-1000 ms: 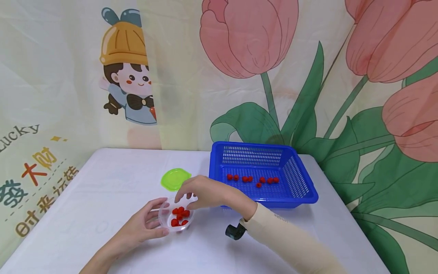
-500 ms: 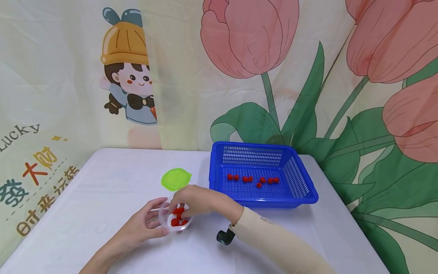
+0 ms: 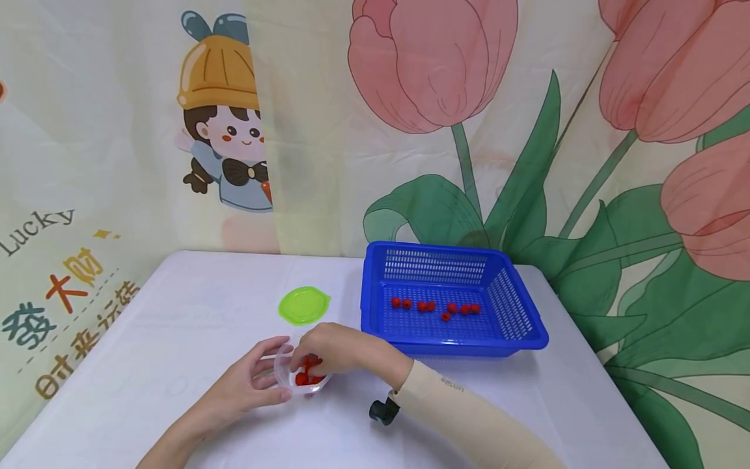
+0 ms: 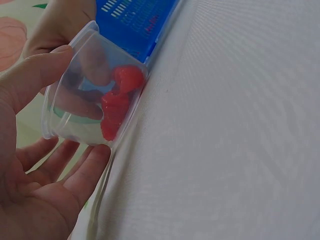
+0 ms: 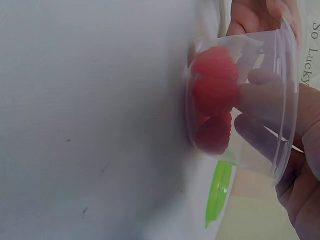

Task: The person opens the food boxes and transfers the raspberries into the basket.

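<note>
A clear plastic cup (image 3: 284, 369) with red raspberries (image 3: 301, 378) at its bottom stands on the white table. My left hand (image 3: 258, 376) holds it from the left, thumb on the near side and fingers round the far side. From the right, my right hand (image 3: 329, 352) reaches down inside, fingertips at the raspberries. Through the cup wall in the right wrist view, a fingertip (image 5: 247, 97) meets the middle raspberry (image 5: 215, 95). Whether the fingers pinch one is unclear. Several raspberries (image 4: 128, 78) show through the wall in the left wrist view.
Right of the cup stands a blue perforated basket (image 3: 454, 345), with several raspberries (image 3: 426, 306) spread over its floor. A bright green lid (image 3: 304, 305) lies on the table (image 3: 217, 306) behind the cup. A printed curtain (image 3: 316, 163) hangs at the back.
My right hand has come down and left from above the cup's rim, and its fingers are now among the raspberries. My left hand keeps its hold. The head view shifts slightly.
</note>
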The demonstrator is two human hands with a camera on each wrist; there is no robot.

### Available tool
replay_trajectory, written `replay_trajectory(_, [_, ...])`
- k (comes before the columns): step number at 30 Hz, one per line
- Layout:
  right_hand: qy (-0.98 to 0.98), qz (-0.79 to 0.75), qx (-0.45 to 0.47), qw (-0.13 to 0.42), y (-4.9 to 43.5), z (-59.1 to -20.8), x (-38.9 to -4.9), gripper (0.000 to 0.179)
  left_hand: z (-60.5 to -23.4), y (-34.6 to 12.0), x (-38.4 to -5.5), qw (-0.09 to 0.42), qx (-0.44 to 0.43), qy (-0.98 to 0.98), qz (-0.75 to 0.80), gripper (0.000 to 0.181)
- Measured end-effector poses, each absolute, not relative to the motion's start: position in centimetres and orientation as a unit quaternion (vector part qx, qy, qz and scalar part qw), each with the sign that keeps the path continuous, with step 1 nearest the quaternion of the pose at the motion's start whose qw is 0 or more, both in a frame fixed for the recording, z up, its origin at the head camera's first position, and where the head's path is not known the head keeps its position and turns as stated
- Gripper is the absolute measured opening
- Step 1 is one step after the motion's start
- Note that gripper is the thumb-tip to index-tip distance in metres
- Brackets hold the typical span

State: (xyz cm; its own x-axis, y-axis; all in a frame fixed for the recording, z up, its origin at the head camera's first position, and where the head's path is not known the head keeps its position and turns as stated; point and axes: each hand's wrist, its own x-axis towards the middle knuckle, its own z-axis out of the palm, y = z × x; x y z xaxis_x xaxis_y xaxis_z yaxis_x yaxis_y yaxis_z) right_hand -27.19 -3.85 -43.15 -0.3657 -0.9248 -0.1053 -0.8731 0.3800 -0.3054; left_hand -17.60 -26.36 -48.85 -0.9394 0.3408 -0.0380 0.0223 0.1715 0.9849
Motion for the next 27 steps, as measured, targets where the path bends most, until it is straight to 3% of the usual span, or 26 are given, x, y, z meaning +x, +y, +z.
replay_trajectory(27, [0.821, -0.023, -0.564, 0.083, -4.9, -43.2, -26.4, 0.025, -48.8, -26.6, -17.6, 0.13, 0.127, 0.746, 0.641, 0.093])
